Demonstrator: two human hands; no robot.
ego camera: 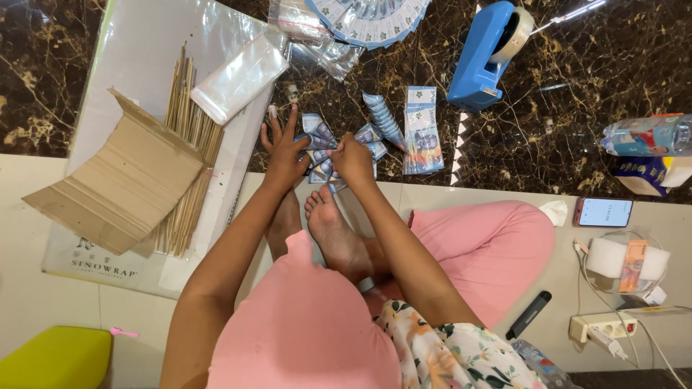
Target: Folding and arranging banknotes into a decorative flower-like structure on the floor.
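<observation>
The person sat on the floor, which was dark marble (577,108) on the far side and pale tile (43,216) on the near side. At the left lay a large clear plastic sheet (144,43), and on it a piece of brown cardboard (122,180) and a bundle of thin wooden sticks (189,137). A blue tape dispenser (479,57) stood far right, and a fan of banknotes (371,18) lay at the far edge.

In the middle, just beyond the bare feet, both hands worked on a cluster of folded blue banknotes (321,137). The left hand (283,151) pressed on it with the fingers spread apart. The right hand (352,158) was closed and pinched one folded note.

The folded notes looked springy, so probably they could open again or slide on the smooth marble if the pressing hand lifted. Two more folded notes (422,130) lay just right of the cluster.
</observation>
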